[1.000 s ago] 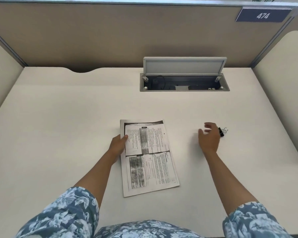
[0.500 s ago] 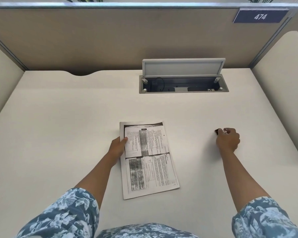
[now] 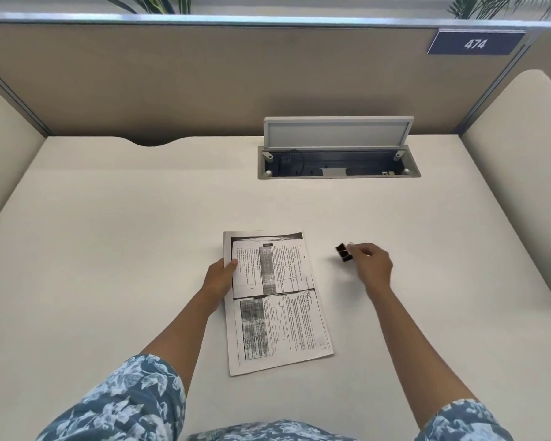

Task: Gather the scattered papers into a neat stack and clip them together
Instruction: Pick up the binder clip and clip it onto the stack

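A flat stack of printed papers [image 3: 275, 300] lies mid-desk, dense with blurred black text and grey blocks, none of it readable. The left hand [image 3: 219, 275] grips the stack's left edge, thumb curled over the top sheet. To the right, apart from the papers, the right hand [image 3: 371, 265] pinches a small black binder clip [image 3: 344, 252] by its wire handles. The desk [image 3: 109, 233] is smooth and off-white. Behind sits an open grey cable box [image 3: 337, 154], lid upright. A blue plate [image 3: 475, 43] on the tan partition reads "474".
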Demonstrator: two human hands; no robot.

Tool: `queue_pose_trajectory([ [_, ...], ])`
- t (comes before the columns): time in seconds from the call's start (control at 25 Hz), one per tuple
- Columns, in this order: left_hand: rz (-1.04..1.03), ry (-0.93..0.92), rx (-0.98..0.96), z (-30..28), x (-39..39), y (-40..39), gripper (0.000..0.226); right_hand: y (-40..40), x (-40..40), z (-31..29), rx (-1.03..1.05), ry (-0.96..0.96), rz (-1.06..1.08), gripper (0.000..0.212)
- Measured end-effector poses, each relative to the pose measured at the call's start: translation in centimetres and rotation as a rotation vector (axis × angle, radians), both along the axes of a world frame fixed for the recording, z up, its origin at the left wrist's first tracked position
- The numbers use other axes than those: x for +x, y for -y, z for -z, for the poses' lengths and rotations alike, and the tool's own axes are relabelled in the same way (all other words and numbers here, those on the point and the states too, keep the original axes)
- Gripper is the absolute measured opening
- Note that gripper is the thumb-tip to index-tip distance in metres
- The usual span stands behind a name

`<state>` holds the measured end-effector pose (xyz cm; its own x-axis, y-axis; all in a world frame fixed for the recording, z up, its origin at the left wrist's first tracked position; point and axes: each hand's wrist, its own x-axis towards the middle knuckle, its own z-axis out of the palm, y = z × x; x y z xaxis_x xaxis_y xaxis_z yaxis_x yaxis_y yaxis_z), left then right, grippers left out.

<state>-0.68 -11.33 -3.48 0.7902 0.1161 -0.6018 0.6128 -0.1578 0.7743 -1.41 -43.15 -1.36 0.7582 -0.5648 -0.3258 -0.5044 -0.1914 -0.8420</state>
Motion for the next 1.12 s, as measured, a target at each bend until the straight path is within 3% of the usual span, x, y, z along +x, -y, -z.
queue_pose_trajectory([
  [0.2,0.008,0.009,0.003,-0.2,-0.1,0.0,0.036,-7.1,-0.5,-0.7,0.190,0.043,-0.271,0.013],
  [0.4,0.016,0.009,0.012,-0.4,-0.2,0.0,0.036,-10.8,-0.8,0.0,0.430,-0.029,-0.472,0.026],
  [0.68,0.031,0.050,0.013,0.1,-0.3,-0.2,0.035,-11.7,-1.3,1.7,0.620,-0.166,-0.422,0.054],
  [0.84,0.045,0.061,-0.006,-0.1,-0.5,-0.2,0.032,-10.9,-1.4,2.3,0.833,-0.220,-0.366,0.044],
  [1.12,0.012,0.058,-0.034,0.3,-0.4,-0.3,0.028,-10.8,-2.0,2.8,0.815,-0.183,-0.338,0.040],
])
